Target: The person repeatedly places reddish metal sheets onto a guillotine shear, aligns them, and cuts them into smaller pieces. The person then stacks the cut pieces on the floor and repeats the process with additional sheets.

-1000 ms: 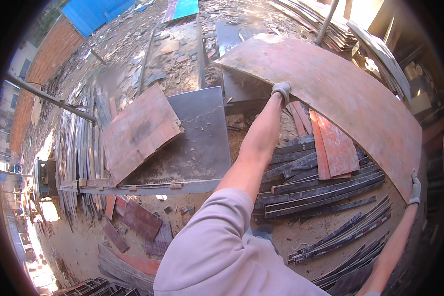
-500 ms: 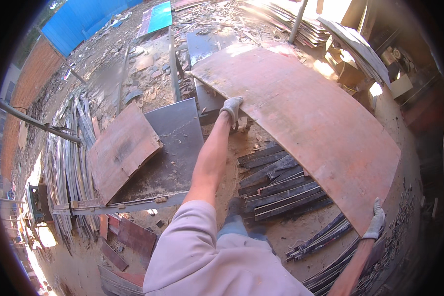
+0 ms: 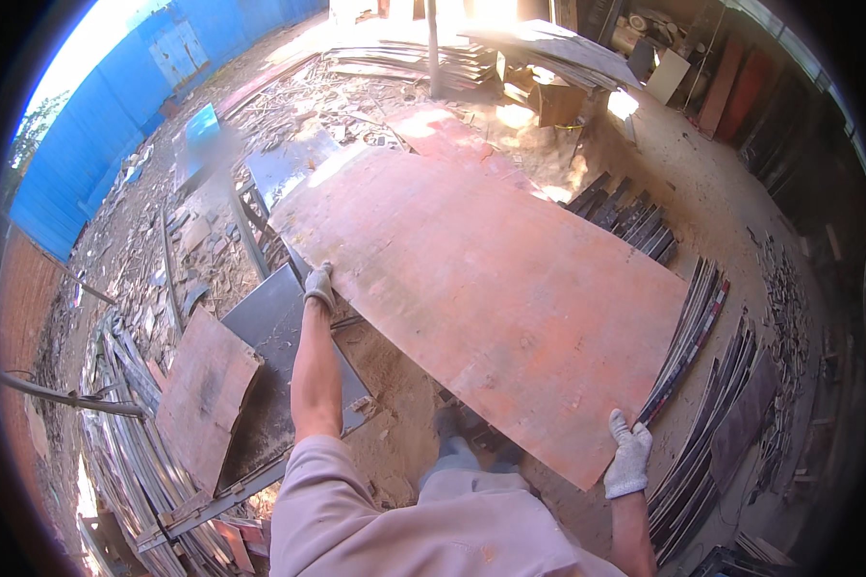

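A large reddish-brown plywood sheet [image 3: 491, 298], scuffed and dusty, spans the middle in front of me. My left hand [image 3: 319, 285], in a pale work glove, is closed on its left long edge. At the near right corner my gloved right hand [image 3: 628, 457] grips the sheet, fingers along the rim. The far end of the sheet lies over a grey-blue panel [image 3: 277, 173]; what bears it from below is hidden. Left of my left arm, a smaller brown board [image 3: 207, 396] leans on a dark panel [image 3: 260, 332].
Dark strips lie in bundles to the right [image 3: 707, 462] and beyond the sheet [image 3: 625, 219]. Long thin strips [image 3: 130, 394] heap up at the left, near a metal pole [image 3: 67, 398]. Stacked boards [image 3: 394, 60] and an upright post [image 3: 433, 48] stand far off. A blue fence [image 3: 115, 125] borders the yard.
My view has swung to the right. The plywood sheet has turned, its near end coming closer to my body with my right hand. Both hands keep hold of it.
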{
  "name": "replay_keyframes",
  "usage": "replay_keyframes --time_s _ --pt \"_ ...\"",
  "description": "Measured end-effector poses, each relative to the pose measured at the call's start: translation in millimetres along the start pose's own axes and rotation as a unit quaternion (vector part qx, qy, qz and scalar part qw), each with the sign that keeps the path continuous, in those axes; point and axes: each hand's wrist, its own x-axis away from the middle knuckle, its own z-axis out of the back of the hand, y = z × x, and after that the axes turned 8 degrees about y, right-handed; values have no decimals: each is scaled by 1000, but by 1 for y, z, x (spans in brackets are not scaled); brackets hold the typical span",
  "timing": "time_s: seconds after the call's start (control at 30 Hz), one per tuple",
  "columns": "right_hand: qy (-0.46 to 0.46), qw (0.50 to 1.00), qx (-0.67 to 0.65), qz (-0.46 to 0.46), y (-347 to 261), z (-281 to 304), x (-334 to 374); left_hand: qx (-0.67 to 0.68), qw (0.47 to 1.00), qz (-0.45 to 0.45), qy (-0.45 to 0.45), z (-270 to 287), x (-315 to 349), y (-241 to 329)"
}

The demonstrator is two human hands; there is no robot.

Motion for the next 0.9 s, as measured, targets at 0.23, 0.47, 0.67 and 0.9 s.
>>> replay_keyframes --time_s 0.23,0.47,0.67,0.9 --pt "113 988 26 -101 23 134 4 178 957 177 -145 -47 212 -41" --pt "22 980 -107 -164 90 149 -31 69 992 -106 -16 -62 207 -44" --pt "-52 947 -241 -207 209 98 -94 -23 939 -340 -49 -165 343 111" --pt "-214 973 -81 -27 57 -76 -247 -283 427 -858 43 -279 457 256"
